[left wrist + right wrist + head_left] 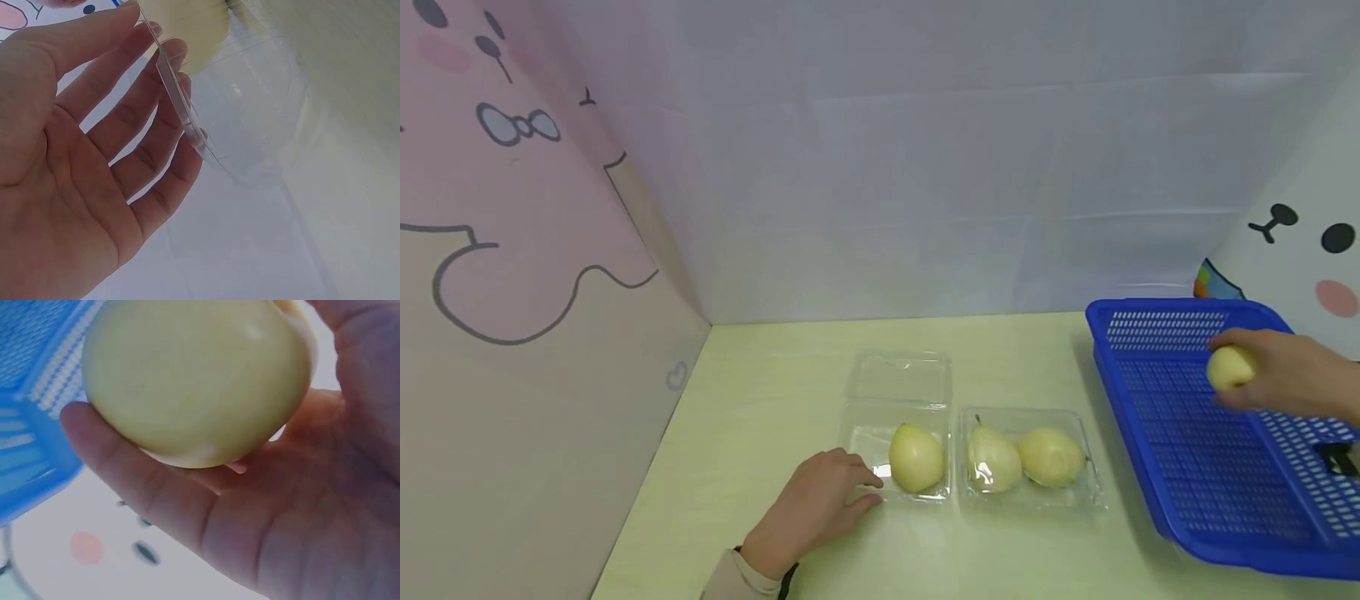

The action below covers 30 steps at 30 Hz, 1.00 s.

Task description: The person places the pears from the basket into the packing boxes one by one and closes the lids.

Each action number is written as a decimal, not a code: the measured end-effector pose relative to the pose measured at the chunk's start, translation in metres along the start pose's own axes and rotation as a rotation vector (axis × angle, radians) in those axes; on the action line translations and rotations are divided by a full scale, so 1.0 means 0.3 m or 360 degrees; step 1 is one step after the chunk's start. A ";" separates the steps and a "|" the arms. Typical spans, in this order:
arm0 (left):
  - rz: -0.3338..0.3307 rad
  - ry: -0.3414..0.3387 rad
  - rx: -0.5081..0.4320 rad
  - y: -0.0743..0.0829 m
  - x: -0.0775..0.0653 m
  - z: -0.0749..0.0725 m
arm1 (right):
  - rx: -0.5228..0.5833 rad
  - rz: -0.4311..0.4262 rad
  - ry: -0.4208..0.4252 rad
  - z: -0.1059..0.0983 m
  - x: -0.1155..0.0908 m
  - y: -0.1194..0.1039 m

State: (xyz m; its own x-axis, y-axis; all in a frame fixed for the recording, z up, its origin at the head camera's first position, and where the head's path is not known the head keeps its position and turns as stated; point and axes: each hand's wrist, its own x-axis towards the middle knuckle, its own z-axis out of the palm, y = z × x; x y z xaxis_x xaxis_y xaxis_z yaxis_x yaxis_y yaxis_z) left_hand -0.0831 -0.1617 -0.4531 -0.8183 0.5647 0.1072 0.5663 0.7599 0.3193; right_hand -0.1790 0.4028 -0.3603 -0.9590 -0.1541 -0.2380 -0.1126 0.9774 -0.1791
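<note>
My right hand [1288,375] grips a pale yellow pear [1230,368] above the blue basket; in the right wrist view the fingers curl round the pear [197,381]. On the left, my left hand [820,500] pinches the near-left edge of a clear plastic box [865,433], thumb on one side and fingers on the other in the left wrist view. The box's lid [901,377] lies folded back, open. One pear [917,458] sits inside it. Just right stands a second clear box [1026,502] with two pears in it, one pear [994,460] upright-looking and one pear [1052,458] on its side.
The blue plastic basket [1131,450] with mesh walls stands at the table's right. Pale cloth [880,208] hangs behind the light-coloured table [760,392]. A printed panel [535,275] borders the left, another panel [1307,242] the right.
</note>
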 end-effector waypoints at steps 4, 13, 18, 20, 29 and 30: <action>0.0046 0.0001 -0.0012 0.001 0.000 0.001 | -0.0002 -0.0182 0.0103 -0.010 0.006 -0.120; 0.0084 0.0004 0.0001 0.000 0.003 0.006 | 0.0172 -0.0619 0.0223 0.077 0.043 -0.465; 0.0057 0.0003 0.0009 -0.002 0.004 0.002 | 0.0292 -0.0832 0.0218 0.111 0.064 -0.651; 0.0037 0.0002 0.0012 -0.001 0.004 -0.002 | 0.0306 -0.0919 0.0226 0.129 0.077 -0.718; 0.0001 -0.0034 0.0057 0.001 0.001 -0.010 | 0.0287 -0.1252 0.0195 0.232 0.122 -0.971; -0.0005 -0.0039 0.0058 0.002 0.001 -0.012 | 0.0282 -0.1292 0.0192 0.244 0.128 -0.993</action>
State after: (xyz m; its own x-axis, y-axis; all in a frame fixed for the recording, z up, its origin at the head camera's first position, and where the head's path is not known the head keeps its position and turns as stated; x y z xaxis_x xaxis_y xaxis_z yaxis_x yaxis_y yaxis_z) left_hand -0.0833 -0.1622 -0.4494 -0.8178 0.5695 0.0831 0.5671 0.7727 0.2852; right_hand -0.1631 0.0950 -0.3859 -0.6201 -0.7734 0.1314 -0.7469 0.5307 -0.4006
